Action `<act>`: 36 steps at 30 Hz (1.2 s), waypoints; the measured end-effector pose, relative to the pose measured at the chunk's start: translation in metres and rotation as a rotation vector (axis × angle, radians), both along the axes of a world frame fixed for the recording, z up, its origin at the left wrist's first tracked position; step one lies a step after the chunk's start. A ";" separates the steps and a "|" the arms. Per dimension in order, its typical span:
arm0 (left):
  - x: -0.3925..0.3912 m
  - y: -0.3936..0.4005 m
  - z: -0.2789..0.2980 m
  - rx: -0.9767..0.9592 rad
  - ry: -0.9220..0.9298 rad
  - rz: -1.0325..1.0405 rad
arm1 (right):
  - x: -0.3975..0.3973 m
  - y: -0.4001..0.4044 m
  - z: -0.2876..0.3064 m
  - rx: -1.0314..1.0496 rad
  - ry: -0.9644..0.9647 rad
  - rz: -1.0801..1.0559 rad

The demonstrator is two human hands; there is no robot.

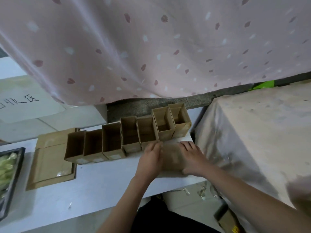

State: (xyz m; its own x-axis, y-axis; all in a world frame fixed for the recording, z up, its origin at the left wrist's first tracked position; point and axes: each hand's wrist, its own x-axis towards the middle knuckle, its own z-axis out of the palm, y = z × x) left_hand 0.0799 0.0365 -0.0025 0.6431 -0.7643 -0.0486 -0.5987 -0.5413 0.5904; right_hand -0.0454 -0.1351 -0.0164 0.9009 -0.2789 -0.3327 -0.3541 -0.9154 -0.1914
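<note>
A brown cardboard box (171, 157), blurred by motion, lies on the white table (94, 185) between my hands. My left hand (149, 158) grips its left side with curled fingers. My right hand (193, 158) lies on its right side, fingers spread forward over the top. Just behind stands a slanting row of several open-topped cardboard boxes (127, 137), running from lower left to upper right.
Flattened cardboard pieces (50, 165) lie left of the row. A black tray (10, 179) with pale green items sits at the far left edge. A cloth-covered block (260, 132) stands right. A pink patterned curtain (151, 47) hangs behind. Scraps and a box lie on the floor.
</note>
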 end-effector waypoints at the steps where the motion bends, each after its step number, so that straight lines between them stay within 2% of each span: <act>1: -0.006 -0.004 -0.004 0.035 -0.023 -0.050 | 0.002 0.002 -0.003 0.009 -0.007 -0.008; 6: -0.024 -0.007 -0.030 0.227 -0.128 -0.264 | 0.005 0.003 0.002 0.069 0.005 -0.064; 9: -0.026 -0.004 -0.041 0.293 -0.214 -0.302 | 0.002 0.003 0.013 0.099 -0.232 -0.177; 11: -0.029 -0.004 -0.045 0.310 -0.262 -0.295 | 0.003 0.006 0.017 0.102 -0.304 -0.181; 14: -0.029 -0.005 -0.047 0.334 -0.305 -0.289 | 0.009 0.010 0.015 0.175 -0.191 -0.145; 17: -0.028 -0.006 -0.045 0.379 -0.293 -0.313 | 0.013 0.009 0.011 0.159 -0.153 -0.141; 27: -0.038 -0.010 -0.036 0.458 -0.260 -0.229 | 0.023 -0.002 0.011 0.283 -0.117 -0.140; 36: -0.064 -0.023 -0.035 0.444 -0.175 -0.013 | 0.016 -0.013 0.012 0.436 -0.169 -0.065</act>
